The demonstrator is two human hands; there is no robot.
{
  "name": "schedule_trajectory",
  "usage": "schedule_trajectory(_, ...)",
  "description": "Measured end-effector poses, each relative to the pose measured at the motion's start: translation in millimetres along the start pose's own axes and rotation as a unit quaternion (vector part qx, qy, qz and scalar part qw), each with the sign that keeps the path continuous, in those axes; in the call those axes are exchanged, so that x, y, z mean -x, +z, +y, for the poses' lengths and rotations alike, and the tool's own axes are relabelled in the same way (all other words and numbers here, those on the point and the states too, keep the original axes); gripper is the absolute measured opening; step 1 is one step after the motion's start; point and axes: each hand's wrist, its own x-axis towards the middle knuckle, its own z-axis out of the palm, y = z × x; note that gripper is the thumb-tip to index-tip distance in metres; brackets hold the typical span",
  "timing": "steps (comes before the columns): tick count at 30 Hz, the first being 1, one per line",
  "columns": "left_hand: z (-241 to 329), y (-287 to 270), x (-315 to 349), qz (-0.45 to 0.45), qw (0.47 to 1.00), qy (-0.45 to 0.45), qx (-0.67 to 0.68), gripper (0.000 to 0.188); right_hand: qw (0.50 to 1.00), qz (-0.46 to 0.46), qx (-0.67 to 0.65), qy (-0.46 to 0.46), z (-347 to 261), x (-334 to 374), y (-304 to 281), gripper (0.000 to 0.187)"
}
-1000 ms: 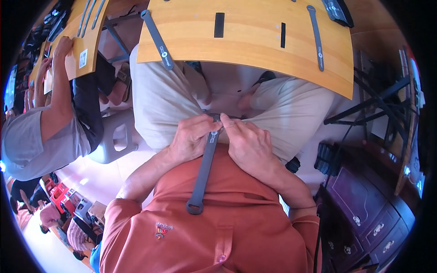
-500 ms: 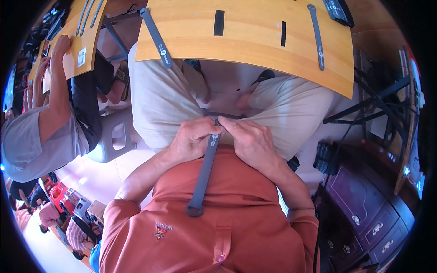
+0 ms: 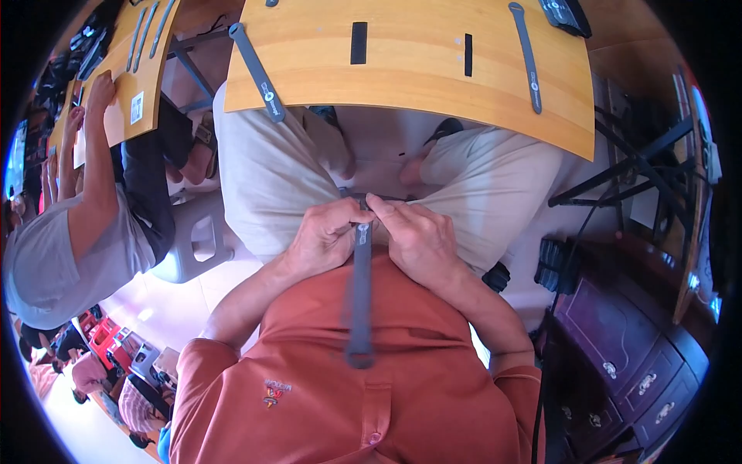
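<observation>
A long grey strap (image 3: 360, 301) hangs down over my orange shirt, its looped end near my chest. My left hand (image 3: 325, 238) and my right hand (image 3: 413, 236) both pinch its upper end above my lap, fingertips almost touching. What sits at the strap's top end is hidden by my fingers. My legs in beige trousers lie under the hands.
A wooden table (image 3: 417, 77) lies ahead with a grey strap (image 3: 259, 73) at its left edge, another strap (image 3: 528, 58) at the right and two small dark pieces. A person in a grey shirt (image 3: 62, 255) sits to the left. A dark cabinet (image 3: 626, 356) stands at the right.
Both hands stay on the strap's upper end. The fingers have shifted slightly and the strap hangs a little straighter.
</observation>
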Motion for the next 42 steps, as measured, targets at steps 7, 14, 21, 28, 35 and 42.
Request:
schedule_trajectory(7, 17.7, 1.6, -6.6, 0.026, 0.986, -0.161, 0.023, 0.017, 0.998, -0.066, -0.010, 0.022, -8.6, -7.3, -27.0, 0.038)
schedule_trajectory(14, 28.0, -1.9, -17.4, 0.036, 0.988, -0.147, -0.019, 0.025, 0.993, -0.088, -0.067, 0.041, -7.5, -13.6, -39.5, 0.033)
schedule_trajectory(21, 21.5, -4.7, -20.3, -0.016, 0.994, -0.083, -0.067, 0.036, 0.984, -0.131, -0.085, 0.082, -7.1, -15.7, -45.0, 0.029)
schedule_trajectory(28, 18.6, -11.5, -22.3, -0.078, 0.990, -0.062, -0.104, 0.037, 0.983, -0.147, -0.074, 0.085, -2.2, -18.4, -48.5, 0.028)
schedule_trajectory(35, 17.2, -15.2, -28.1, -0.110, 0.990, -0.086, -0.020, 0.042, 0.960, -0.251, -0.096, 0.073, 8.8, -32.1, -58.3, 0.026)
schedule_trajectory(42, 19.1, -20.7, -29.7, -0.072, 0.944, -0.233, 0.221, 0.044, 0.967, -0.168, -0.185, 0.056, 8.5, -30.7, -59.0, 0.025)
